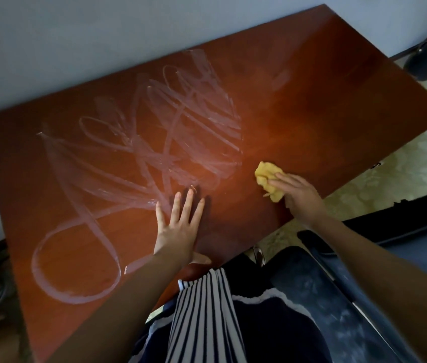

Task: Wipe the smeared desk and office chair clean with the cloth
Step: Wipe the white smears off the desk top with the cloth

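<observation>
A reddish-brown desk point(325, 106) was observed running from the lower left to the upper right of the frame. White smears point(170, 137), in loops and crossing strokes, were recorded over its left and central parts; the right part appeared glossy and unmarked.

The left hand point(178, 229) was laid flat on the desk at lower centre, fingers straight and spread, with the fingertips at the edge of the smears. Nothing was held in it.

A crumpled yellow cloth point(266, 176) was found on the desk right of centre, just beside the smeared area. It was gripped by the right hand point(300, 199), fingers curled over it and pressed to the surface.

A dark office chair point(343, 315), dusted with whitish marks, was noted at the lower right, beside a striped garment point(204, 318).
</observation>
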